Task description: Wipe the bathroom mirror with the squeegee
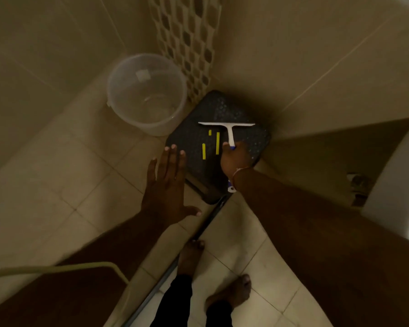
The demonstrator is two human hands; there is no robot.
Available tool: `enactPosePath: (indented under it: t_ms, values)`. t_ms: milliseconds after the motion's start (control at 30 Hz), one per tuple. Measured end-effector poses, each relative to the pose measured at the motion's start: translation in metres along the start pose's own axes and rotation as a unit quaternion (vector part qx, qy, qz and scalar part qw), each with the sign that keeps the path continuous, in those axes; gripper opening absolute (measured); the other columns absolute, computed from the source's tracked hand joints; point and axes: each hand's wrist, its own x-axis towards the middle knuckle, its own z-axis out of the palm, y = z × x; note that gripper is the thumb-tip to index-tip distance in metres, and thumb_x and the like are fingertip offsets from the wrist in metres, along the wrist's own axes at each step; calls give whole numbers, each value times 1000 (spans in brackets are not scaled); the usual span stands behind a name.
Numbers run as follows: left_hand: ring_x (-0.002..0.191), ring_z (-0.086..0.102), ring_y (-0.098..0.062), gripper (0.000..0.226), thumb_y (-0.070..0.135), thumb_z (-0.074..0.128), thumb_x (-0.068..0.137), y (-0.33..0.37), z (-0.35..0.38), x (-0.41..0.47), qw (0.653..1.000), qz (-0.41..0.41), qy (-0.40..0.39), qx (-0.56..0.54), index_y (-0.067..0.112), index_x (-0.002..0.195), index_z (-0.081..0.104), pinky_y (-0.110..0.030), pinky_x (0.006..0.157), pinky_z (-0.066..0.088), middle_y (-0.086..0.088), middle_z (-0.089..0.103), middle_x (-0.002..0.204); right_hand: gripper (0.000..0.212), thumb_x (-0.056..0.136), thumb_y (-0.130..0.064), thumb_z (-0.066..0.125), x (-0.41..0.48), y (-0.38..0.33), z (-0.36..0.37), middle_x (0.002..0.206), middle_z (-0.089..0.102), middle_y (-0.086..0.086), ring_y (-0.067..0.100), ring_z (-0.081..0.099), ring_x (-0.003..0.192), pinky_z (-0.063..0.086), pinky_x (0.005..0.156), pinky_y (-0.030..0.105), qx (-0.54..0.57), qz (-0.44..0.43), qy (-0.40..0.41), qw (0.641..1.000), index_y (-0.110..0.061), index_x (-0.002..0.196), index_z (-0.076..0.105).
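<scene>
A white squeegee (227, 128) with a blue handle end lies on top of a dark plastic stool (198, 142) in the corner of the bathroom. My right hand (236, 158) grips the squeegee's handle, its blade pointing away from me. My left hand (169, 178) hovers with straight, spread fingers just left of the stool and holds nothing. No mirror is in view.
A clear plastic bucket (147, 95) stands left of the stool against the tiled wall. Several yellow strips (217, 142) lie on the stool top. A white fixture (397, 185) is at the right. A metal floor rail (213, 215) runs toward my bare feet (227, 293).
</scene>
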Motion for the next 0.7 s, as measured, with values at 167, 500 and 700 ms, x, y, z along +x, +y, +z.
enactPosePath:
  t_ms: [167,500,700]
  values:
    - [176,-20,-36,182,102,80,58,-4,23,-1,1000,-5,-9,-18,11,179,-20,-63,140,-5,-17,-26,188,51,111,-42,60,17,11,8,148,63,18,38,60,138,46,115,47,-52,-25,15,998,-10,150,57]
    - [176,-22,-37,182,104,78,58,-2,16,17,1000,3,-12,-21,12,178,-24,-64,140,-4,-17,-28,188,48,101,-52,72,33,7,1,126,72,9,28,68,119,54,98,41,-136,-60,8,989,-14,132,70]
    - [176,-22,-38,183,102,81,56,4,17,13,1000,6,1,-20,11,179,-21,-66,140,-2,-17,-29,187,57,97,-46,80,15,24,-21,138,72,11,29,68,128,55,101,41,-116,-45,9,992,-13,143,68]
